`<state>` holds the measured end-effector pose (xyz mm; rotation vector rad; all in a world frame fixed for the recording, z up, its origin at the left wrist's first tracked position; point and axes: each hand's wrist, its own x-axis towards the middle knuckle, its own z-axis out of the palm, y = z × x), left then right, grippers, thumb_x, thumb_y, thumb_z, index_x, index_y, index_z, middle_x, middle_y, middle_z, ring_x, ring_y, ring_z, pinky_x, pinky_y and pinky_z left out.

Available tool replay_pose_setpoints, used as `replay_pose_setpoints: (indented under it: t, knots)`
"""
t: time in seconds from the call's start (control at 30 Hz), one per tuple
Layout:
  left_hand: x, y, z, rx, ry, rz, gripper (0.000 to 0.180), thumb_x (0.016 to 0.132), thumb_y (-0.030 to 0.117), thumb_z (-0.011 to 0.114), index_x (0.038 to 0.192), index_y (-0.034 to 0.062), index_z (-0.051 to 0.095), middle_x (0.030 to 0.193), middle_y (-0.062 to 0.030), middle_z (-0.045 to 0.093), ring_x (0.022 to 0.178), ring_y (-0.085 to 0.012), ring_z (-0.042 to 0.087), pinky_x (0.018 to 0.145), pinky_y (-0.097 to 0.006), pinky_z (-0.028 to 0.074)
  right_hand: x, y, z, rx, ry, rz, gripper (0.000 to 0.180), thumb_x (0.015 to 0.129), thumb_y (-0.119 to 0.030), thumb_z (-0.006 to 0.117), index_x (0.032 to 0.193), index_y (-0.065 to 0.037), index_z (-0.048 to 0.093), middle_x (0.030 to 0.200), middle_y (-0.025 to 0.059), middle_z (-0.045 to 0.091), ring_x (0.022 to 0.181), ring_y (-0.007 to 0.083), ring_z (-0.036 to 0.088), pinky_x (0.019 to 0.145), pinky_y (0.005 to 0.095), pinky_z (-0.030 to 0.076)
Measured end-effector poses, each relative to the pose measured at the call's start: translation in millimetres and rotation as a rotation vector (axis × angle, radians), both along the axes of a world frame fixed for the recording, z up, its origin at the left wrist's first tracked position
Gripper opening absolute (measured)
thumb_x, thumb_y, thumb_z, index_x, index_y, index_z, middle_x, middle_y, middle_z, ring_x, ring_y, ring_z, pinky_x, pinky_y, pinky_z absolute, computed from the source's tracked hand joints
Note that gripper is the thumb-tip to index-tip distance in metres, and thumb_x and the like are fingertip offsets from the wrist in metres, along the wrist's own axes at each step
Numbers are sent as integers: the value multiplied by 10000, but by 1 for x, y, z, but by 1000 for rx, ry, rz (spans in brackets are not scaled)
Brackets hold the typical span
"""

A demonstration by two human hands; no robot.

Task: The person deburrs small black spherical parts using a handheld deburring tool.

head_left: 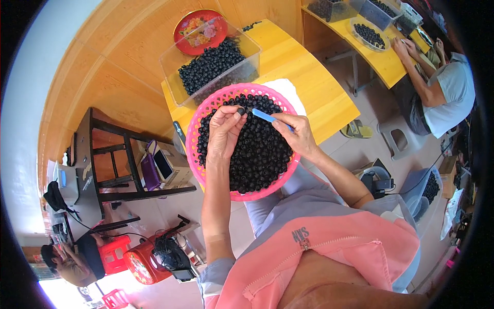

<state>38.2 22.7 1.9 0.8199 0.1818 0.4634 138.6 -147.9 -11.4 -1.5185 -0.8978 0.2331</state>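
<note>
A pink plastic basket (193, 167) full of black round beads (257, 149) rests over my lap, against the table's near edge. Above the beads, my left hand (226, 129) pinches one black bead (241, 110) between thumb and fingertips. My right hand (298, 135) grips a slim blue-handled tool (265, 116), its tip pointing left at that bead. Whether the tip touches the bead is too small to tell. Just beyond the basket stands a clear plastic bin (246, 69) holding many more black beads (211, 67).
A red flowered tray (185, 38) leans behind the bin on the yellow table (314, 82). A dark-framed rack (128, 154) stands at left. Right, a person (447, 87) works at another table (388, 69) near a bowl of beads (369, 37). A grey stool (399, 139) is between.
</note>
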Motion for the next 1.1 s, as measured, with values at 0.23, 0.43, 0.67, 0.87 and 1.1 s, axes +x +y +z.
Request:
replay_pose_setpoints:
  t: [0.23,0.43,0.67,0.87,1.1]
  knots:
    - [2,-3,-1,9,20,-8,103,796,-9,599,883,46,588,926,-76,618,821,-148,598,771,-255,492,0,0,-2,15,-65,3,200,829,-153,600,918,24,632,722,118,639,608,157,594,547,273,450]
    - [0,1,-5,-274,-220,-126,194,809,-19,568,980,65,603,1009,-102,582,882,-183,554,830,-294,463,-1,-5,5,-39,81,-13,236,845,-200,586,920,19,632,680,101,619,588,116,554,531,271,427]
    - [-2,-1,1,-240,-221,-105,166,794,23,607,946,86,589,981,-74,561,849,-159,533,822,-292,451,-1,-4,4,-33,86,-14,243,852,-204,579,926,22,630,688,94,624,596,119,553,541,271,428]
    - [-1,4,-1,-246,-169,-54,131,787,41,618,899,87,571,961,-70,559,818,-155,511,786,-289,444,0,-2,1,3,85,-22,251,854,-207,578,924,29,627,688,98,621,607,121,562,550,269,432]
    - [-1,8,-6,-265,-85,23,110,796,75,613,900,56,584,923,-83,588,805,-172,530,753,-287,448,0,-4,1,-19,92,-22,241,850,-196,583,924,29,626,694,103,624,619,121,571,558,267,437]
